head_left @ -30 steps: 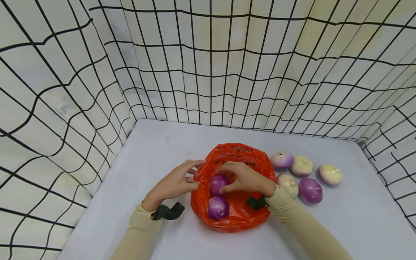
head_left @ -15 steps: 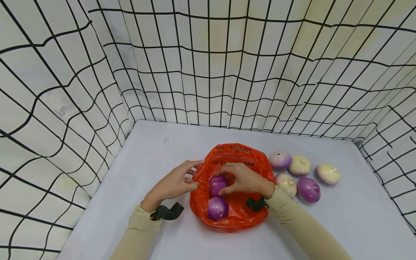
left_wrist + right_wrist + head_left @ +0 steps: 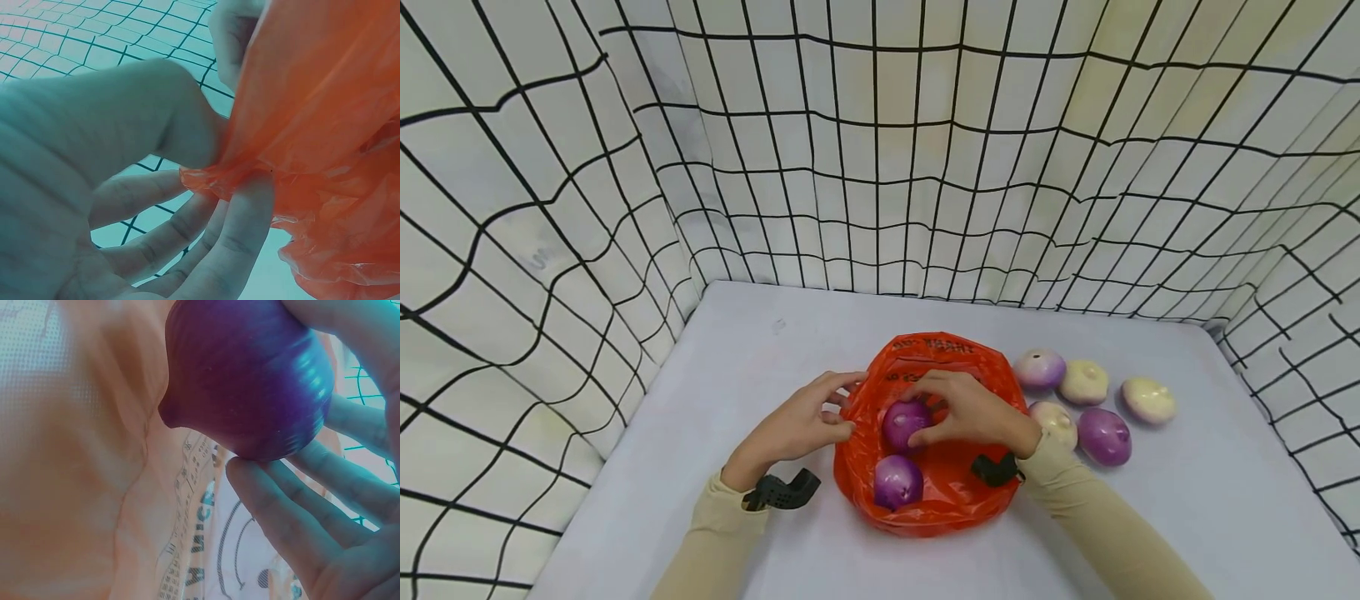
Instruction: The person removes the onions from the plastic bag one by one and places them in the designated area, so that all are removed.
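Little has shifted since a second ago: our right hand (image 3: 970,410) keeps a purple onion (image 3: 904,423) clasped inside the orange bag (image 3: 951,500) whose rim our left hand (image 3: 797,425) pinches, one onion (image 3: 898,482) already lies bagged, and five onions (image 3: 1103,436) wait on the table (image 3: 1187,517) beside it, nothing blocking them.

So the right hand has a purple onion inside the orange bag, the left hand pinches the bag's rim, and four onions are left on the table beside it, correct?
Not quite: five onions lie on the table beside the orange bag, not four, as the head view shows. The rest holds: the right hand grips a purple onion inside the bag, and the left hand pinches the rim.
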The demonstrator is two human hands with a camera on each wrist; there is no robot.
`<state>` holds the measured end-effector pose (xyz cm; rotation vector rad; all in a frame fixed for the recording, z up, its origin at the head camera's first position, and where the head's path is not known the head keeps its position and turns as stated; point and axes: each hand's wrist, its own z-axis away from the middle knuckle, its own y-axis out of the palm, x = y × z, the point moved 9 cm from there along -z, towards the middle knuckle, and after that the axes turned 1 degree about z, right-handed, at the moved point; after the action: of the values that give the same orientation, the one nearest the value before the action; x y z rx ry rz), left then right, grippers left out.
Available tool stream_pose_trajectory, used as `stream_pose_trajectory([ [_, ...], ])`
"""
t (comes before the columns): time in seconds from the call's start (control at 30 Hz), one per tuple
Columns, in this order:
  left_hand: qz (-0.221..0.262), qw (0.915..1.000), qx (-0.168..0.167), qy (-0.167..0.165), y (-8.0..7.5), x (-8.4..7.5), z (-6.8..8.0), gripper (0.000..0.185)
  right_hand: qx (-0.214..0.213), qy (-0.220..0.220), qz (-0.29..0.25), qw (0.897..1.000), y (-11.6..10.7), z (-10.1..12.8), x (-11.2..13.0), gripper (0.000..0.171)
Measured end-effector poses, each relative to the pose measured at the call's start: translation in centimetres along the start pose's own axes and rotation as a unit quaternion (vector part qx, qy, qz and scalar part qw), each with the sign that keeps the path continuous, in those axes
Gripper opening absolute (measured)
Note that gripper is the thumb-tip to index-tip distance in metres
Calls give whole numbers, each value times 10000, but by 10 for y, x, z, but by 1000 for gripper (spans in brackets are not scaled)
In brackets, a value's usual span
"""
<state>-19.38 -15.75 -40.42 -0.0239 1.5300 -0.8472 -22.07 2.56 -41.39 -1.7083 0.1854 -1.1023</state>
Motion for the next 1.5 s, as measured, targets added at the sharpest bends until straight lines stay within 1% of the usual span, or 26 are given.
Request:
stream_pose_trajectory([
  [0.33, -69, 10000, 21, -48, 1, -2, 0, 71, -295, 8, -13, 9996, -16, 12, -3, 52],
  [0.5, -79, 9999, -17, -118, 1, -2, -1, 72, -433, 43, -100, 9990, -25, 19, -5, 51],
  [0.63, -105, 9999, -31, -105, 2, -2, -1, 72, -576, 76, -167, 9982, -34, 25, -7, 50],
  [0.83, -151, 9999, -45, -66, 2, -2, -1, 71, -765, 294, -164, 9965, -48, 35, -10, 53],
  [0.97, -163, 9998, -43, -49, 3, -3, -1, 71, -852, 450, -278, 9950, -56, 43, -15, 54],
  [1.17, -132, 9998, -44, -124, 4, -3, -2, 72, -1152, 489, -330, 9916, -68, 56, -19, 54],
  [1.27, -150, 9997, -53, -160, 4, -3, -2, 71, -1326, 481, -308, 9895, -75, 63, -23, 53],
  [1.33, -152, 9997, -60, -207, 4, -2, -3, 71, -1489, 373, -300, 9877, -79, 68, -26, 53],
  [1.4, -165, 9997, -50, -180, 5, -2, -3, 71, -1632, 245, -323, 9858, -83, 72, -29, 53],
  [1.5, -151, 9997, -34, -173, 6, -1, -4, 70, -1803, 163, -414, 9826, -88, 79, -33, 53],
])
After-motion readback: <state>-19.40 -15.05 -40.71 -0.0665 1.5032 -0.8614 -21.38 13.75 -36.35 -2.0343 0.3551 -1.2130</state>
